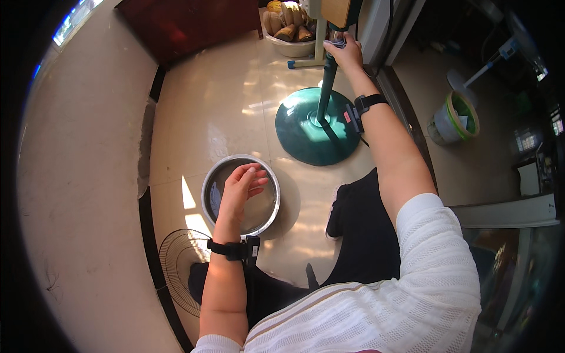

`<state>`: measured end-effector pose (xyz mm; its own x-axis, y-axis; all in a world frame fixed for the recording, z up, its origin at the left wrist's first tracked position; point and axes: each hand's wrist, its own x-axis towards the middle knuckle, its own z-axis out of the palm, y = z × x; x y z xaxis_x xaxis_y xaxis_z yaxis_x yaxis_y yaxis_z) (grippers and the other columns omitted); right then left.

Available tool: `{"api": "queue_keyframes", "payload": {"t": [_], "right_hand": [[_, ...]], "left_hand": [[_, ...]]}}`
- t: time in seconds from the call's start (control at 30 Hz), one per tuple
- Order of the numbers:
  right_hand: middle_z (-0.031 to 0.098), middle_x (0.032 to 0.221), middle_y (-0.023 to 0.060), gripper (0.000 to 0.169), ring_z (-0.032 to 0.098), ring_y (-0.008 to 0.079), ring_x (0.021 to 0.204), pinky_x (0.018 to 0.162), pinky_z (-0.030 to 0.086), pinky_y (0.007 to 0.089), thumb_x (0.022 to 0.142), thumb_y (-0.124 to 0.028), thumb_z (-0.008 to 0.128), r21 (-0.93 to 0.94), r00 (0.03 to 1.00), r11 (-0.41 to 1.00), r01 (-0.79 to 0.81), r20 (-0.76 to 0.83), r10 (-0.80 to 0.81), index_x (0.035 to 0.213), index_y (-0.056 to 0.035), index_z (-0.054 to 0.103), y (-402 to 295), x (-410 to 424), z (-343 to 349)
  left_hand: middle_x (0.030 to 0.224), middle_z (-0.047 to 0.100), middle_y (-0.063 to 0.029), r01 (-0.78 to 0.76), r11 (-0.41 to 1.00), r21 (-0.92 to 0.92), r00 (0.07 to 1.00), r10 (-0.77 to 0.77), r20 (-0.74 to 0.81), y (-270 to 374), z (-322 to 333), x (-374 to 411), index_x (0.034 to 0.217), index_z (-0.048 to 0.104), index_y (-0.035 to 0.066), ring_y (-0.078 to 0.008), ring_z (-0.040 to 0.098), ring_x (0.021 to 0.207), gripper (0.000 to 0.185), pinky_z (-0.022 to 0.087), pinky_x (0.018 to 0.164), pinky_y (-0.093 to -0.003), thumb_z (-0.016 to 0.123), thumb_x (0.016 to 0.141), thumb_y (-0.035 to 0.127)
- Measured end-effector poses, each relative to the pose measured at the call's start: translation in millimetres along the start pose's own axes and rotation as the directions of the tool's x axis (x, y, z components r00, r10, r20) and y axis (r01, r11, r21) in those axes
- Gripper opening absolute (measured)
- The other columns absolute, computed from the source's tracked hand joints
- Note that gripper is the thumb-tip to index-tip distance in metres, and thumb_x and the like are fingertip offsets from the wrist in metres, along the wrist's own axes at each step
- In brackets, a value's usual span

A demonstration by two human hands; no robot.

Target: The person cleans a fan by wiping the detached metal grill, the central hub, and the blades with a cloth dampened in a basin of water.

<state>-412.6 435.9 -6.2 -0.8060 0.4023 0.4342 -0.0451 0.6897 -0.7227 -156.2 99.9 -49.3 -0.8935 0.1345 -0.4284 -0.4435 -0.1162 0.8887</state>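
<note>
My right hand (pixel 347 52) grips the upper part of a dark green stand pole (pixel 327 81), just under a wood-coloured box-like part (pixel 336 13). The pole rises from a round green base (pixel 300 128) on the tiled floor. My left hand (pixel 244 185), fingers loosely curled and apart, is held over a round metal basin (pixel 205 194) and holds nothing that I can see. The basin seems to hold water, and a pale patch shows inside its left side. Both wrists wear black straps with small devices.
A wire fan guard (pixel 176 269) leans by the left wall. A white tub (pixel 291 49) of wooden-looking pieces stands at the back, near a dark red cabinet (pixel 194 26). Beyond the door frame at right are a bucket (pixel 446 125) and a standing fan (pixel 485 66).
</note>
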Motion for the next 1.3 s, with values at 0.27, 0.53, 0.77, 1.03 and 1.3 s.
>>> {"api": "queue_keyframes", "payload": {"t": [0.27,0.53,0.77,1.03,1.3], "right_hand": [[0.055,0.106,0.0158,0.057,0.057,0.0346,0.099,0.083,0.047,0.0448,0.067,-0.05,0.072,-0.099,0.998,0.995,0.03,-0.056,-0.036,0.107,-0.0133,0.056,15.3,-2.0,10.0],[0.067,0.094,0.0122,0.048,0.065,0.0306,0.087,0.075,0.051,0.0396,0.066,-0.048,0.072,-0.235,0.997,0.969,-0.076,-0.042,0.068,0.096,-0.0117,0.064,12.2,-4.1,-3.1],[0.069,0.088,0.0094,0.038,0.066,0.028,0.084,0.075,0.05,0.0357,0.066,-0.041,0.072,0.033,0.992,0.995,0.098,-0.081,-0.095,0.09,-0.0115,0.068,47.8,7.5,15.8],[0.068,0.088,0.0077,0.035,0.064,0.023,0.081,0.075,0.049,0.0328,0.067,-0.033,0.074,0.006,0.997,1.0,-0.023,-0.07,0.023,0.091,-0.0085,0.067,22.4,3.7,13.8],[0.068,0.086,0.0133,0.037,0.064,0.0342,0.084,0.076,0.05,0.0379,0.062,-0.036,0.07,0.046,0.997,0.996,-0.08,0.023,0.079,0.088,-0.0098,0.066,24.7,5.4,15.5]], "left_hand": [[0.102,0.065,-0.0084,0.027,0.986,-0.164,0.999,-0.03,-0.012,-13.6,-23.2,10.5,0.114,0.057,0.005,-0.0167,0.065,0.091,0.027,0.052,0.077,-0.029,0.051,0.095,0.023],[0.107,0.064,-0.0107,0.095,0.965,-0.245,0.995,-0.102,-0.016,-3.3,-29.2,8.8,0.116,0.055,0.004,-0.0183,0.063,0.094,0.028,0.05,0.082,-0.031,0.05,0.095,0.023],[0.108,0.063,-0.0113,0.111,0.933,-0.342,0.96,-0.19,-0.208,4.8,-50.2,-5.6,0.117,0.053,0.003,-0.0187,0.063,0.095,0.03,0.05,0.083,-0.0323,0.05,0.095,0.023],[0.106,0.063,-0.0118,-0.03,0.931,-0.364,0.956,-0.079,-0.281,6.3,-43.1,-29.1,0.116,0.053,0.001,-0.0185,0.063,0.092,0.03,0.052,0.08,-0.0321,0.05,0.095,0.021],[0.104,0.064,-0.0106,-0.015,0.96,-0.279,0.965,-0.059,-0.254,9.9,-22.4,-22.4,0.115,0.054,0.002,-0.0179,0.064,0.091,0.027,0.053,0.078,-0.0312,0.049,0.096,0.021]]}}
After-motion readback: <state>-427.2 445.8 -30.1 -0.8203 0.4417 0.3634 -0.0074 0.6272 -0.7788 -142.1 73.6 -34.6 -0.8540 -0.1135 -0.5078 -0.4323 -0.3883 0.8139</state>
